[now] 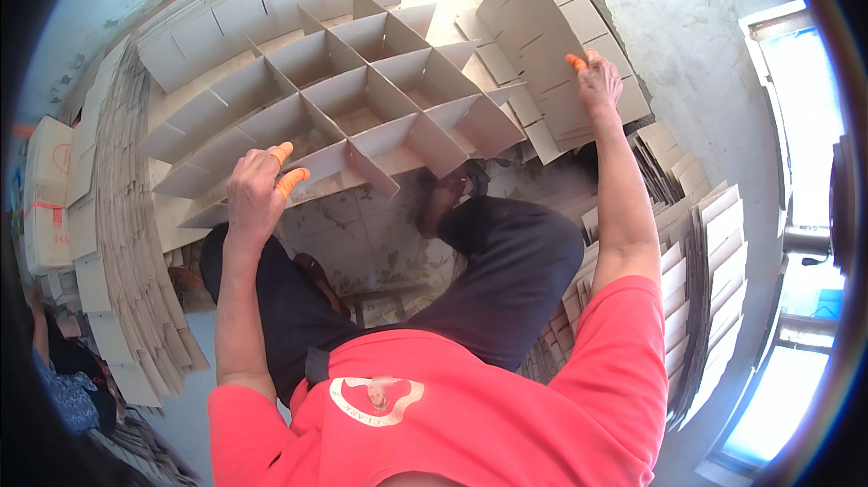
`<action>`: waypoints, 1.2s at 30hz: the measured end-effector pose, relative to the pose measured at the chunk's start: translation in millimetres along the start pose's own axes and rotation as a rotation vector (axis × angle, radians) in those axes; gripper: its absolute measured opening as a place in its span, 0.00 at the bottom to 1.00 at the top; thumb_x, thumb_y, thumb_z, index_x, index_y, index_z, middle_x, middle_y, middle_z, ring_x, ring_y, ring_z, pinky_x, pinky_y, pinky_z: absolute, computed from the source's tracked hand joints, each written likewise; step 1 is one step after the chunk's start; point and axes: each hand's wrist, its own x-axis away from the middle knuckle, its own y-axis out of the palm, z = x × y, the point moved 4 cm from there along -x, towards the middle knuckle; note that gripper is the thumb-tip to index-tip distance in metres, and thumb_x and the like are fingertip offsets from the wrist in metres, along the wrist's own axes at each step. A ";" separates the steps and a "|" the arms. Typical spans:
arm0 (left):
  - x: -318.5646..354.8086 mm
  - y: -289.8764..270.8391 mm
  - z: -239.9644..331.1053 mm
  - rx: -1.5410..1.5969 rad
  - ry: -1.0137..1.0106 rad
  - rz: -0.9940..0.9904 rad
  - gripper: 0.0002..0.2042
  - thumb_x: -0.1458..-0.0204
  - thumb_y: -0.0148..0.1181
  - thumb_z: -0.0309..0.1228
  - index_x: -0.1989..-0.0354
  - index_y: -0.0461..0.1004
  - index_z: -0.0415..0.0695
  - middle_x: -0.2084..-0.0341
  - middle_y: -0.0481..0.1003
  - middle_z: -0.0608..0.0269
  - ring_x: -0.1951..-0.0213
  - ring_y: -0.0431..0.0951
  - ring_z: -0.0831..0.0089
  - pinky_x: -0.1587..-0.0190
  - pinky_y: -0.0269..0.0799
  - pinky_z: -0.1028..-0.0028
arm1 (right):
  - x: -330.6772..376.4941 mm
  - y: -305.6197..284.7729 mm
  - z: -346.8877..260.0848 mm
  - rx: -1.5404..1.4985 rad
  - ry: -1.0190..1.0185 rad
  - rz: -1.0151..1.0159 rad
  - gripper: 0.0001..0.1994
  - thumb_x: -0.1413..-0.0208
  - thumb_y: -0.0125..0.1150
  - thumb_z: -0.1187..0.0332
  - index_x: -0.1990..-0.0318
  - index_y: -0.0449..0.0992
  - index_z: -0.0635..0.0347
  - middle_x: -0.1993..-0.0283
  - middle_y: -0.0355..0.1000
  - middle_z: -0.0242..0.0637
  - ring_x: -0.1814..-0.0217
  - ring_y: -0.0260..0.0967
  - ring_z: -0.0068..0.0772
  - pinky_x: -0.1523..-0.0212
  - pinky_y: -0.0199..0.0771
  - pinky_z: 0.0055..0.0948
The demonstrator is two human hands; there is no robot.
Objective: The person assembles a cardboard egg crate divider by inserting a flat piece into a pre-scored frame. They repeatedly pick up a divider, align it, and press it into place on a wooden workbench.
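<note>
A grid of interlocked cardboard dividers (366,89) stands in front of me, its square cells open upward. My left hand (256,187) is at its near left edge, with orange covers on the thumb and a finger. Those two fingers are spread, and nothing shows between them. To the right of the grid, several slotted cardboard strips (529,30) lean in an overlapping pile. My right hand (599,87), also with orange finger covers, is closed at the upper edge of a strip there. The other fingers of that hand are curled and partly hidden.
Slotted cardboard sheets are stacked behind the grid (271,3), along the left (136,216) and beside my right arm (710,279). A white carton (48,193) stands at far left. Another person's patterned clothing (65,397) shows lower left. Windows (800,116) line the right wall.
</note>
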 end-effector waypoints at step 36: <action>48.7 -22.8 -56.6 -0.054 -0.140 0.076 0.05 0.56 0.61 0.27 0.71 0.79 0.42 0.78 0.73 0.55 0.69 0.74 0.54 0.66 0.69 0.60 | 170.7 -117.8 -348.1 -0.784 -0.853 -0.221 0.21 0.48 0.54 0.79 0.44 0.68 0.70 0.70 0.72 0.60 0.64 0.72 0.58 0.64 0.72 0.44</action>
